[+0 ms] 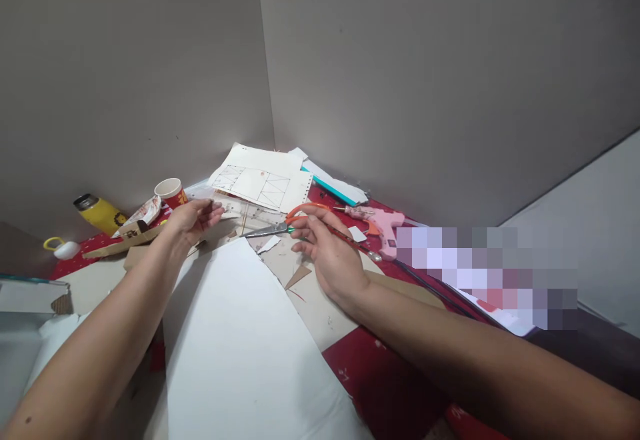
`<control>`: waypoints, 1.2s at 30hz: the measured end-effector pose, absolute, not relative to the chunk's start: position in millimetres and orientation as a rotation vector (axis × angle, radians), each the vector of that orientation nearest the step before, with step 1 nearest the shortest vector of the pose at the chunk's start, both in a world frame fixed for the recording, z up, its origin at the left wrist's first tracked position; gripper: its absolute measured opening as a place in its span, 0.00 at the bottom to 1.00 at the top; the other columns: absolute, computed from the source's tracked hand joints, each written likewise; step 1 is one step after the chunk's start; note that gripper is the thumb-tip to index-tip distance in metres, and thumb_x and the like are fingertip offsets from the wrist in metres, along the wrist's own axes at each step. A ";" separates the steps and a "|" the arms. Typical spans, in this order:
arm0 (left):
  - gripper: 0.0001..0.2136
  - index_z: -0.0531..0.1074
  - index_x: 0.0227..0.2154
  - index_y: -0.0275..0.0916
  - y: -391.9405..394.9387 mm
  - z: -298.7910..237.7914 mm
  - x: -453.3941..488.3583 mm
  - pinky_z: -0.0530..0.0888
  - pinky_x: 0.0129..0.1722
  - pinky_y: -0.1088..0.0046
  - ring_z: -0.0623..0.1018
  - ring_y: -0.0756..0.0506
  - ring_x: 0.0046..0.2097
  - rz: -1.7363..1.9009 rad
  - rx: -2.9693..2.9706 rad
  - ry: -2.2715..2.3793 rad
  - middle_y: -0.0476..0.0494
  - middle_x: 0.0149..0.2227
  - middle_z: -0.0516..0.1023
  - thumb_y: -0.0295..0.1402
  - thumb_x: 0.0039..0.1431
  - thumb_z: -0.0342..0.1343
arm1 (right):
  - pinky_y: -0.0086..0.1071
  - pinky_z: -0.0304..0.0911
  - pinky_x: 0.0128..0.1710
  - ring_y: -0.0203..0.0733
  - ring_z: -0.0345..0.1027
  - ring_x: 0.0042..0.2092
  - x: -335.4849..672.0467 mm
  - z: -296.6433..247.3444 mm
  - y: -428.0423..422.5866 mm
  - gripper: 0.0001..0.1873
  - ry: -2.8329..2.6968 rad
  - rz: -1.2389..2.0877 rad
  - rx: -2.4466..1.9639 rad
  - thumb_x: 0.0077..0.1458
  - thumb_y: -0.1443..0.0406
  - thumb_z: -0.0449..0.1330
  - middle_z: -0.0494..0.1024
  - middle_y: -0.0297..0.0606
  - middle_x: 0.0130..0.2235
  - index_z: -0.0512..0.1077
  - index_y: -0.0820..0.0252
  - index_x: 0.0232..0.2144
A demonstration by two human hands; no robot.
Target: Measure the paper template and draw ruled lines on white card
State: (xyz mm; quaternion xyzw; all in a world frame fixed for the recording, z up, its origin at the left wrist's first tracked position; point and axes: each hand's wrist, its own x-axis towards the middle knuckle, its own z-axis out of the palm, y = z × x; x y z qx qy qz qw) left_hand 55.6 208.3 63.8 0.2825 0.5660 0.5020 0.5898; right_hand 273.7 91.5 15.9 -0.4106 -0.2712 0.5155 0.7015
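Observation:
My right hand [337, 257] has its fingers curled at the handles of a pair of orange-handled scissors [267, 230]. The metal blades point left, close to the narrow end of a large white board [245, 333], which tapers away from me. My left hand [194, 221] hovers left of that end, thumb and fingers pinched together; whatever is between them is too small to make out. A small white scrap [270, 245] and a brown triangular piece [299, 276] lie beside the board.
Behind stand a drawn sheet [255, 177], a paper cup [171, 191] and a yellow bottle [100, 215]. A pink glue gun [385, 227] lies to the right, near a blurred-out screen [475, 280]. Grey walls [400, 80] meet in a corner behind.

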 end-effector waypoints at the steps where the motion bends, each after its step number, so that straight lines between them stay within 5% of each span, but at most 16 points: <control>1: 0.16 0.70 0.51 0.37 207.9 67.3 54.2 0.78 0.41 0.61 0.78 0.44 0.44 1.163 0.674 1.338 0.40 0.50 0.75 0.38 0.64 0.57 | 0.27 0.65 0.26 0.34 0.69 0.31 273.8 15.8 91.2 0.13 -0.614 1.144 -0.912 0.52 0.57 0.62 0.75 0.33 0.32 0.70 0.57 0.38; 5: 0.04 0.73 0.37 0.32 201.7 87.4 43.9 0.77 0.28 0.75 0.78 0.50 0.31 1.142 0.766 1.410 0.44 0.34 0.78 0.27 0.66 0.53 | 0.27 0.65 0.26 0.34 0.69 0.31 273.6 15.4 89.2 0.16 -0.642 1.149 -0.906 0.54 0.54 0.62 0.75 0.33 0.32 0.71 0.57 0.40; 10: 0.09 0.71 0.26 0.32 180.2 109.4 25.2 0.76 0.20 0.80 0.76 0.51 0.21 1.088 0.890 1.419 0.45 0.22 0.75 0.18 0.60 0.52 | 0.26 0.66 0.26 0.34 0.69 0.32 271.6 13.1 84.9 0.20 -0.698 1.165 -0.901 0.53 0.51 0.63 0.75 0.34 0.33 0.75 0.59 0.42; 14: 0.08 0.74 0.33 0.31 153.3 110.1 17.3 0.76 0.17 0.77 0.78 0.47 0.21 1.029 0.948 1.429 0.44 0.23 0.76 0.15 0.54 0.56 | 0.26 0.67 0.26 0.34 0.68 0.33 269.5 10.5 80.9 0.22 -0.737 1.201 -0.911 0.53 0.49 0.64 0.74 0.35 0.33 0.77 0.59 0.41; 20: 0.30 0.69 0.57 0.37 119.9 100.0 15.3 0.77 0.18 0.72 0.79 0.44 0.21 0.851 1.039 1.453 0.43 0.26 0.78 0.15 0.50 0.60 | 0.27 0.67 0.26 0.34 0.69 0.31 268.8 8.3 79.1 0.20 -0.796 1.198 -0.918 0.55 0.50 0.63 0.75 0.33 0.31 0.74 0.58 0.41; 25: 0.30 0.68 0.60 0.39 115.6 99.5 23.0 0.77 0.19 0.71 0.78 0.45 0.21 0.744 1.100 1.381 0.45 0.25 0.77 0.19 0.53 0.61 | 0.27 0.68 0.27 0.35 0.71 0.31 268.3 8.3 76.1 0.18 -0.901 1.221 -0.954 0.58 0.51 0.60 0.79 0.36 0.33 0.72 0.58 0.42; 32: 0.25 0.64 0.56 0.33 159.8 85.3 56.0 0.75 0.21 0.76 0.76 0.49 0.23 1.079 0.995 1.362 0.44 0.25 0.78 0.15 0.56 0.56 | 0.27 0.66 0.26 0.35 0.72 0.30 265.0 11.7 70.6 0.16 -0.920 1.294 -0.924 0.59 0.52 0.59 0.79 0.35 0.31 0.71 0.58 0.41; 36: 0.21 0.63 0.56 0.34 197.1 63.3 73.4 0.77 0.27 0.75 0.78 0.50 0.29 1.271 0.897 1.415 0.43 0.36 0.79 0.21 0.62 0.56 | 0.28 0.68 0.28 0.36 0.71 0.31 268.1 10.6 74.5 0.16 -0.867 1.194 -0.927 0.61 0.52 0.57 0.78 0.35 0.32 0.70 0.57 0.42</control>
